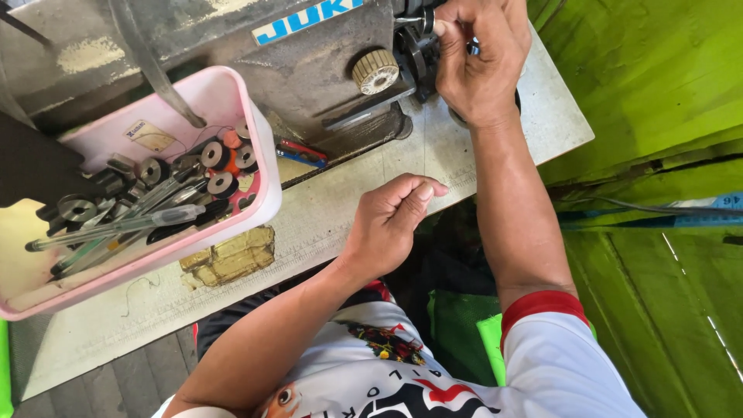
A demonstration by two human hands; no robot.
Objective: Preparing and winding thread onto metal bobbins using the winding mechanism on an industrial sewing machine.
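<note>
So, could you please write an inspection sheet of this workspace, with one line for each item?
Surface: worn pale table top, a ruler strip along its front edge.
Job's things: sewing machine, grey and chipped, with a cream knob.
Clutter: pink tray holding metal bobbins and pens.
Grippers: right hand grips parts at the machine's end; left hand rests loosely curled at the table edge, seemingly empty.
Cables: dark cable across the green surface.
Surroundings: green boards.
</note>
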